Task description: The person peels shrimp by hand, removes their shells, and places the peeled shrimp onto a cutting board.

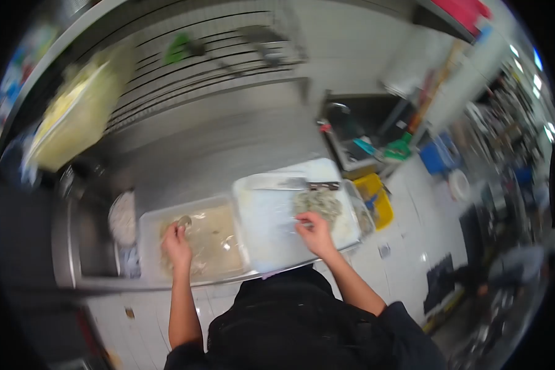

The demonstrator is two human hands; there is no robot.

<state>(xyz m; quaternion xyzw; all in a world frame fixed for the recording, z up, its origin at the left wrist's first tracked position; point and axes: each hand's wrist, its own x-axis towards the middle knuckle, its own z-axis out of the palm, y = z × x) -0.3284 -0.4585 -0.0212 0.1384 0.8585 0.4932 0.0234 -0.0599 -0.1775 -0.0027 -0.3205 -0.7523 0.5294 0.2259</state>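
the left hand [177,246] is over the left part of a tub [148,246] of cloudy water [219,240], its thumb and fingertips pinched on a small piece [185,219], greenish brown and too blurred to name. whether the fingertips touch the water is hard to tell. the right hand [317,237] is over the board [265,228], just beside the near edge of a pile [322,202] of pale grey-green pieces. its thumb and first finger are bent towards each other, but i cannot tell whether they hold anything.

the tub and board stand side by side on the steel counter [185,169], the tub on the left. a knife [293,184] lies flat along the far part of the board, its dark handle right by the far side of the pile and its blade pointing left. a clear container [362,213] is just beyond the board's right edge.

for clean work, a light, firm pinch suits the left hand, as a wet piece probably slips and squashes easily. keeping that hand low over the tub lets drips fall back in. the right fingers do best on the near side of the pile, clear of the blade, and a compact pile well in from the board's edge is less likely to spill.
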